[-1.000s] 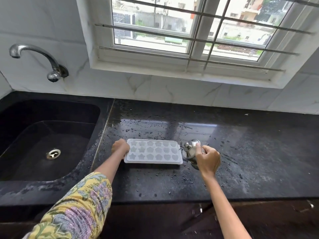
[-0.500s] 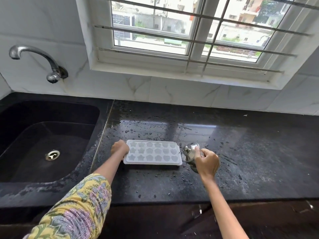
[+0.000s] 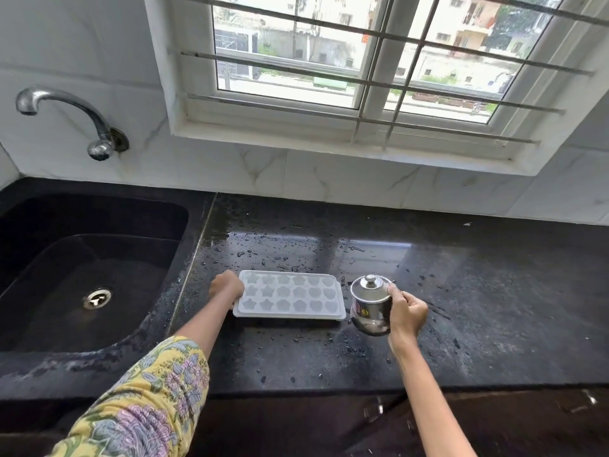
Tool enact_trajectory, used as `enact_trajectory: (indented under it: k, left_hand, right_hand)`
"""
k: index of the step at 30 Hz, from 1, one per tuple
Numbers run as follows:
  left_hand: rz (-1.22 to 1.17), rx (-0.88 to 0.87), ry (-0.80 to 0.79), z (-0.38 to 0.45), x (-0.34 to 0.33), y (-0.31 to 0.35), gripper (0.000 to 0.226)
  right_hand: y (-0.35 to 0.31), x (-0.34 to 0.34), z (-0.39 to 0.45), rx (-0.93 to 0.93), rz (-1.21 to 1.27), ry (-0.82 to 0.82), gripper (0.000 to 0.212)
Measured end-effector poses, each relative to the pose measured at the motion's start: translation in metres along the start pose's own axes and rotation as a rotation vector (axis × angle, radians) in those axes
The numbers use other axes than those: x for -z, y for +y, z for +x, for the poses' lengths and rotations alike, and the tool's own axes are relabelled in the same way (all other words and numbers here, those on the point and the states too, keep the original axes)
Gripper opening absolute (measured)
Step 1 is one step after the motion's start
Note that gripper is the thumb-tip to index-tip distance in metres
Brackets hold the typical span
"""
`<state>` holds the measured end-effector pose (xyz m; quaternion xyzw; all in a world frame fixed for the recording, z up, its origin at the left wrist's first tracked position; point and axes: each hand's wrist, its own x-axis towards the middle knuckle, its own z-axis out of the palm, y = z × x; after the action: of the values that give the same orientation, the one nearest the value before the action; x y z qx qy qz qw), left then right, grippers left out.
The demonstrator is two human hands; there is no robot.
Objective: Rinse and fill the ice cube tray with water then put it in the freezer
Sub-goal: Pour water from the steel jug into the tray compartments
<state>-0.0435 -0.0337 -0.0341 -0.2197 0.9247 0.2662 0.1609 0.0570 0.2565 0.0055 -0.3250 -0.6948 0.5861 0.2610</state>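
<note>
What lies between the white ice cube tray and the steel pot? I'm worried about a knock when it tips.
Head view: only a narrow strip of wet black granite counter separates the white ice cube tray from the lidded steel pot.

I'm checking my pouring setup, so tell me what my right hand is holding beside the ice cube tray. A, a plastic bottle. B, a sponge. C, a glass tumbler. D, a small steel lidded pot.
D: the right hand grips a small shiny steel pot with a knobbed lid, just right of the ice cube tray, whose other end the left hand holds.
</note>
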Motion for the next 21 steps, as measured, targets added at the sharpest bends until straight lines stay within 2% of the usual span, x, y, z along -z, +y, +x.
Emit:
enact_trajectory:
  k: [4,10,18,21]
  left_hand:
    - [-0.007,-0.006,-0.013,0.001,0.000,-0.001,0.031]
    - [-0.029,0.000,-0.069,-0.004,0.005,-0.001,0.027]
    - [-0.076,0.021,-0.098,-0.013,0.011,0.000,0.023]
    - [-0.110,0.018,-0.095,-0.011,0.010,-0.001,0.013]
  right_hand:
    - [0.003,-0.004,0.008,0.004,0.017,0.014,0.027]
    - [0.018,-0.008,0.018,-0.022,0.006,0.038,0.047]
    - [0.043,-0.014,0.038,-0.065,0.098,0.118,0.046]
    - [0.046,-0.020,0.042,-0.043,0.087,0.123,0.049]
